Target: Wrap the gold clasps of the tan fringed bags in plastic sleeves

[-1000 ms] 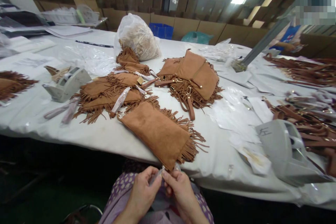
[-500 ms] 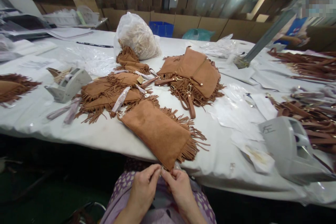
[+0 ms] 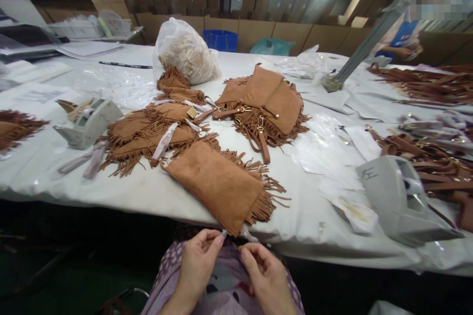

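A tan suede pouch with fringe lies at the table's front edge, its near corner pointing at my lap. Just below that corner, my left hand pinches a small whitish piece, perhaps plastic wrap. To its right, my right hand has thumb and fingers pressed together on something too small to make out. Behind the pouch lie more fringed pouches with wrapped straps on the left, and a stack of fringed bags with clips and a wrist strap on the right.
Tape dispensers stand left and right. Brown straps are heaped at the right. A full clear plastic bag sits at the back. A metal post rises at the back right, near a person in a blue apron.
My hands have moved apart, the right one shifting right and away from the pouch's corner. The view has shifted slightly, so the table's contents appear a little further left.
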{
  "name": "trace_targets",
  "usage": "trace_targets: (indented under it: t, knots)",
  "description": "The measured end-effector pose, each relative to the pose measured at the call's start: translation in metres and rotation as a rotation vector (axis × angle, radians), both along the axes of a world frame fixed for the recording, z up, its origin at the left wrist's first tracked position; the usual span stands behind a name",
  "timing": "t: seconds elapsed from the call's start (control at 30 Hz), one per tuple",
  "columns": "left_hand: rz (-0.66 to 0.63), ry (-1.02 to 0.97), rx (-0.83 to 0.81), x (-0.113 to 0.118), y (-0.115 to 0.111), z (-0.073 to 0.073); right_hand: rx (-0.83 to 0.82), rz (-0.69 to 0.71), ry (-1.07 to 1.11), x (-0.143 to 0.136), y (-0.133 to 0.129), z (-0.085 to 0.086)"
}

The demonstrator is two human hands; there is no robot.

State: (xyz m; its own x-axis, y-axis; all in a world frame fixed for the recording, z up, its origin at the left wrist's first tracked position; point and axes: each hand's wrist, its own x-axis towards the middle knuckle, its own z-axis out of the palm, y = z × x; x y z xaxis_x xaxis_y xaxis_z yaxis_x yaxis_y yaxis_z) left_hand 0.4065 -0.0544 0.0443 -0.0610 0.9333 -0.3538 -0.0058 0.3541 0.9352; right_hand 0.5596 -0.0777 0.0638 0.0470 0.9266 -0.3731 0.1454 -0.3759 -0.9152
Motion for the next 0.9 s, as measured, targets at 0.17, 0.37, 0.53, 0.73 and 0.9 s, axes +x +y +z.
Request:
trace_targets:
  t: [0.17,0.37,0.53,0.73,0.9]
  knots:
    - [-0.104,0.186,0.105,0.002,-0.005,0.015,-0.045,0.056,0.441,-0.023,-0.002,0.005]
    - [-0.045,-0.59,-0.186,0.002,0.0,0.009,-0.172,-0.064,0.982,-0.03,0.01,0.008]
    - [-0.153,-1.015,-0.491,-0.004,0.002,-0.005,-0.275,-0.009,1.003,-0.021,0.017,0.027]
    - [-0.256,-0.369,-0.233,-0.033,0.011,0.007,0.004,0.209,0.053,0.027,0.025,0.041]
    - [-0.034,-0.077,-0.012,-0.033,0.023,0.015,0.516,-0.122,-0.634,0.075,0.064,0.006]
